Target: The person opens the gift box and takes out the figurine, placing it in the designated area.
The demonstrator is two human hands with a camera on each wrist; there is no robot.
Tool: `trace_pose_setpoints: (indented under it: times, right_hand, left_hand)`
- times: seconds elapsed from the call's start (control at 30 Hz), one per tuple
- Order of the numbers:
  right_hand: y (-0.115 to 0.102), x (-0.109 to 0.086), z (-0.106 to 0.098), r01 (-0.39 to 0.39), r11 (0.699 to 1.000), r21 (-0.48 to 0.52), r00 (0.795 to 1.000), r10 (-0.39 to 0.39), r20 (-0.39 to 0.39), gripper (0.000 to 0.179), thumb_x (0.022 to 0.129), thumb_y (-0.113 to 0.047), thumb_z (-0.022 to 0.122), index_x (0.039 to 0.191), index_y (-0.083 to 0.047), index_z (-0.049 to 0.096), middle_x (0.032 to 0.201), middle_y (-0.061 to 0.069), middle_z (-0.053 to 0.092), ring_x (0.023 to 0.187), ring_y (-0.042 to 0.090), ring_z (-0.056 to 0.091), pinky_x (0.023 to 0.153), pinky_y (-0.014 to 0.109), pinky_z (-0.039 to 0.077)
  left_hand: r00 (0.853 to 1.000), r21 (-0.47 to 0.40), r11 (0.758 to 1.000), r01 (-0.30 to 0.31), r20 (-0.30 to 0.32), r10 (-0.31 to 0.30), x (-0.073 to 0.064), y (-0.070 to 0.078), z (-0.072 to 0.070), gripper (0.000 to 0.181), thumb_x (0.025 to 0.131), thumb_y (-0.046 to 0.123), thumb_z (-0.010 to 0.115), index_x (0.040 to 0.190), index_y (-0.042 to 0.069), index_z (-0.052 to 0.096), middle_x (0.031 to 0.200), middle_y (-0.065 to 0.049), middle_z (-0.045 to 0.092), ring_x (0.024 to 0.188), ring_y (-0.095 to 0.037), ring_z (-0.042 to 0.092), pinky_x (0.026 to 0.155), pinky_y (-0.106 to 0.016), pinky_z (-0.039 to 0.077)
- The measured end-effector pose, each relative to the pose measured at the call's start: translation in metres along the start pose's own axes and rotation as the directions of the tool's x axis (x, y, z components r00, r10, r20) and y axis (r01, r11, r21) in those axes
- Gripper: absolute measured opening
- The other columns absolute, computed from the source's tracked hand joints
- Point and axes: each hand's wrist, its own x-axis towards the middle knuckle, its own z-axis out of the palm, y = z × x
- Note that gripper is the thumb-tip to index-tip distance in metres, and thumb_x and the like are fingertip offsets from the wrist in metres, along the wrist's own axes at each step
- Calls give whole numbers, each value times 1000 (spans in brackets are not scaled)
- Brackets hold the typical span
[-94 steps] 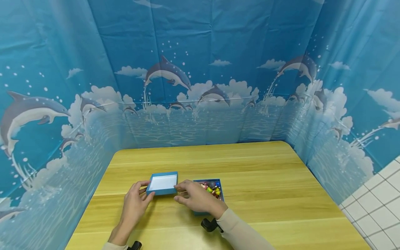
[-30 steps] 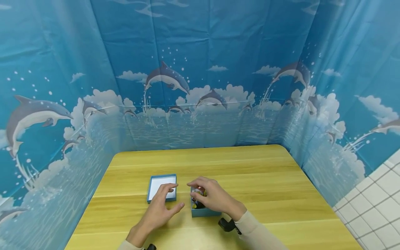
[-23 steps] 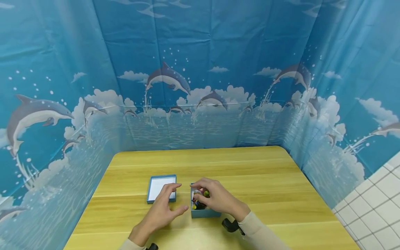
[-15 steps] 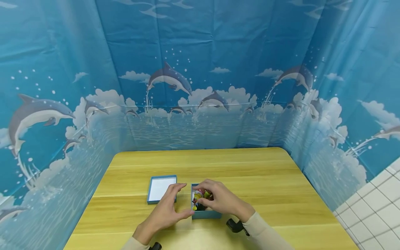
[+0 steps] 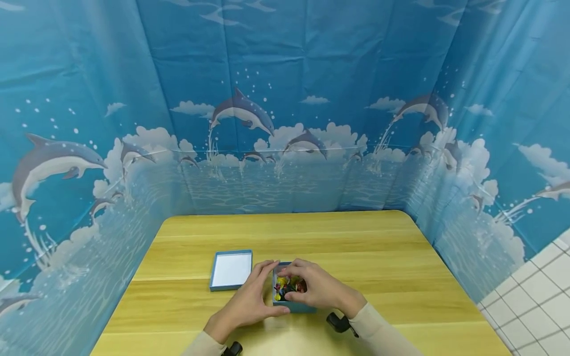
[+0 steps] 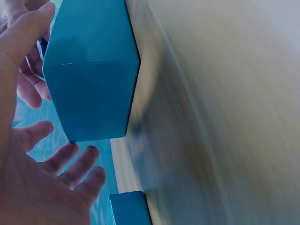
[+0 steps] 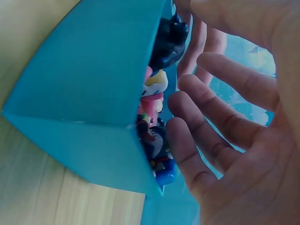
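Note:
A blue box (image 5: 296, 307), its top uncovered, holds several small colourful toy figures (image 5: 285, 287). My left hand (image 5: 249, 302) is at the box's left side, thumb by the near corner and fingers by the far one; in the left wrist view its fingers are spread close to the blue wall (image 6: 93, 98). Over the right half of the box my right hand (image 5: 320, 289) curves loosely, hiding part of the contents. The right wrist view shows its fingertips beside a black figure (image 7: 168, 42) and a pink and white figure (image 7: 152, 98), pinching nothing.
Left of the box lies its blue lid (image 5: 231, 269), white inside facing up. Both rest on a wood-grain table (image 5: 378, 252). A blue curtain (image 5: 285, 188) printed with dolphins stands behind the table and along its sides. Each wrist wears a black camera (image 5: 339, 322).
Earlier both hands were at the lid, which was held up; it now lies on the table. My right hand went over to the box, and my left followed rightward to its left side.

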Motion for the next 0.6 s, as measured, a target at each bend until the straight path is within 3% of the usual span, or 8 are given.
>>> trace_pose_setpoints:
  times: [0.27,0.6]
  right_hand:
    - [3,1,4,-19,1000,-20,1000,20,21,48,110,-30,85,154,-14,75,154,9,71,127,30,74,99,39,67]
    - [8,2,9,-54,998,-8,998,54,36,43,110,-33,85,150,-20,79,148,4,72,120,18,69,94,27,60]
  left_hand:
    - [1000,-1,1000,13,4,-13,4,-1,2,121,94,73,90,187,26,28,187,-11,33,160,-41,59,123,-66,57]
    - [1000,-9,1000,26,2,-26,9,-5,3,120,93,69,94,185,20,35,184,-8,37,160,-40,58,125,-65,56]
